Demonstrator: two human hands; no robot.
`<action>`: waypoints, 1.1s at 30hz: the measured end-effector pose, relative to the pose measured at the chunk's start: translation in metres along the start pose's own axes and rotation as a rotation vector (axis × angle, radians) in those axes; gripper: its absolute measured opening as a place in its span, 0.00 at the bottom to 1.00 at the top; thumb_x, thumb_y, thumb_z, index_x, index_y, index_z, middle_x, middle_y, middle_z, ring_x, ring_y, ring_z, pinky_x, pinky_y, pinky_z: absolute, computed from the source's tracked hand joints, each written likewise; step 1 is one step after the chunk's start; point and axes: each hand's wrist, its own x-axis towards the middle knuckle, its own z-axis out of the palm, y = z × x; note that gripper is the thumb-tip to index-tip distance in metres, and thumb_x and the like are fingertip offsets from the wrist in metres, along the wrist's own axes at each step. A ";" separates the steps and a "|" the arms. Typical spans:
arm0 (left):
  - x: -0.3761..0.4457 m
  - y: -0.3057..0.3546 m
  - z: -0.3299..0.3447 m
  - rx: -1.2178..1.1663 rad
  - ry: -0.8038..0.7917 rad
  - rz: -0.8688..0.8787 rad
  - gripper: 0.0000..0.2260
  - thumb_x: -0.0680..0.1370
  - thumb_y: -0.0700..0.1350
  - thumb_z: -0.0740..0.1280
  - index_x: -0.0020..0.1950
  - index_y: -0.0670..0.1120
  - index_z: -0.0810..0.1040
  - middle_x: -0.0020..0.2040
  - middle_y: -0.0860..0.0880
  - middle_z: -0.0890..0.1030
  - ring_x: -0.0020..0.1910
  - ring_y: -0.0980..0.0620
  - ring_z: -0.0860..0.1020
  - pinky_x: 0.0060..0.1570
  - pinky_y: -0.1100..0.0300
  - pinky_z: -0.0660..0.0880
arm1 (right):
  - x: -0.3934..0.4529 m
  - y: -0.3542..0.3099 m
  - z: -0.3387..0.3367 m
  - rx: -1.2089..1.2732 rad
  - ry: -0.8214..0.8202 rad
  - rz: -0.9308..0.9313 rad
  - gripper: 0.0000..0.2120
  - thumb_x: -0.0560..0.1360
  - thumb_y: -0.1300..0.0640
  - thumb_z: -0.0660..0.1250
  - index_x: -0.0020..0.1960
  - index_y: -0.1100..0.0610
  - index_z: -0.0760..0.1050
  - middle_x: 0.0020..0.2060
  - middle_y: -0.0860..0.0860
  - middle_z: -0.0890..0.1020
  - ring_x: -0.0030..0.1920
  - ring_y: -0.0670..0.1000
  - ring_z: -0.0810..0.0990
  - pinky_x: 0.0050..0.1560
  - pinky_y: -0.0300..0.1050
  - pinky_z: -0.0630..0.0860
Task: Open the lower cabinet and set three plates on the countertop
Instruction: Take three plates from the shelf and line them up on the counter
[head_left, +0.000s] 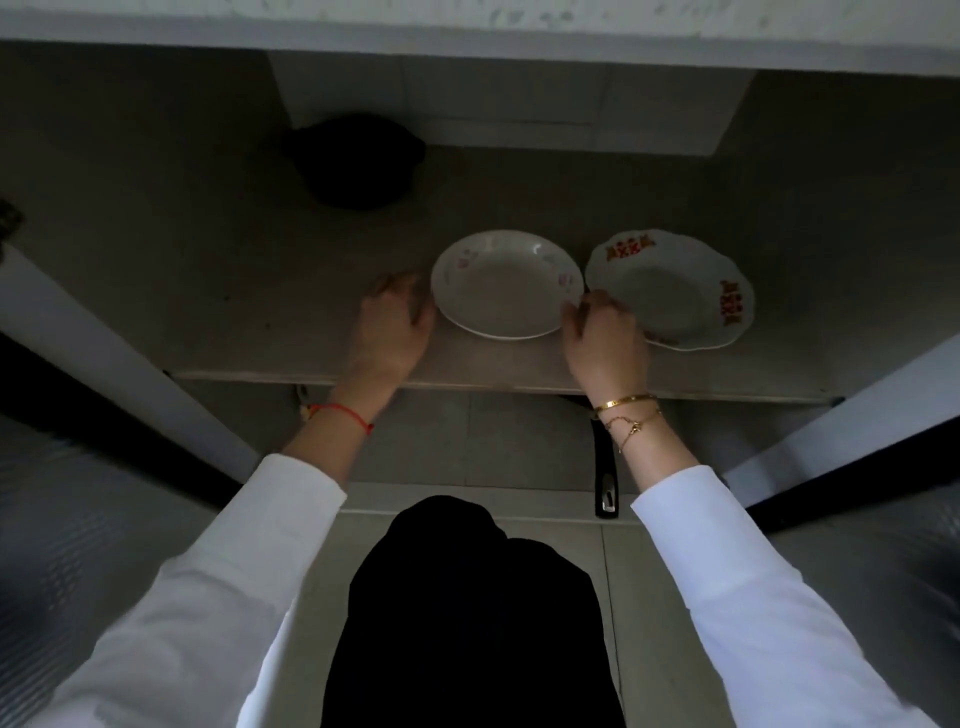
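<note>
Two plates lie flat on the shelf (234, 291) of the open lower cabinet. The white plate with small pink flowers (506, 283) is in the middle; a scalloped plate with red patterns (675, 280) sits just right of it. My left hand (387, 325) rests on the shelf against the flowered plate's left edge, fingers spread. My right hand (602, 338) is between the two plates, its fingers curled onto the flowered plate's right rim. The pale countertop edge (467, 31) runs across the top of the view.
A black pot (353, 161) stands at the back left of the shelf. A black pan handle (607, 478) sticks out from the level below. The cabinet doors stand open at the left (104, 364) and right (841, 436). My dark-clad knees (467, 623) are below.
</note>
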 end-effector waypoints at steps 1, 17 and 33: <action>0.007 0.000 0.003 0.014 -0.017 -0.019 0.14 0.79 0.46 0.62 0.61 0.40 0.76 0.58 0.35 0.78 0.56 0.36 0.77 0.55 0.50 0.72 | 0.003 -0.001 0.002 -0.017 -0.017 0.028 0.18 0.80 0.49 0.58 0.54 0.63 0.76 0.49 0.62 0.82 0.50 0.62 0.81 0.39 0.45 0.70; 0.029 0.014 0.010 -0.088 -0.131 -0.145 0.13 0.76 0.43 0.67 0.60 0.43 0.81 0.57 0.41 0.83 0.57 0.44 0.80 0.49 0.62 0.69 | 0.017 -0.013 0.006 0.127 -0.154 0.198 0.14 0.80 0.58 0.58 0.56 0.67 0.74 0.55 0.64 0.80 0.56 0.62 0.79 0.49 0.47 0.73; -0.054 0.010 -0.020 -0.222 0.040 -0.117 0.10 0.71 0.39 0.69 0.51 0.46 0.84 0.39 0.52 0.80 0.41 0.56 0.78 0.34 0.71 0.66 | -0.051 -0.006 -0.022 0.274 -0.112 0.100 0.08 0.77 0.61 0.61 0.40 0.60 0.73 0.35 0.53 0.76 0.37 0.53 0.74 0.35 0.38 0.64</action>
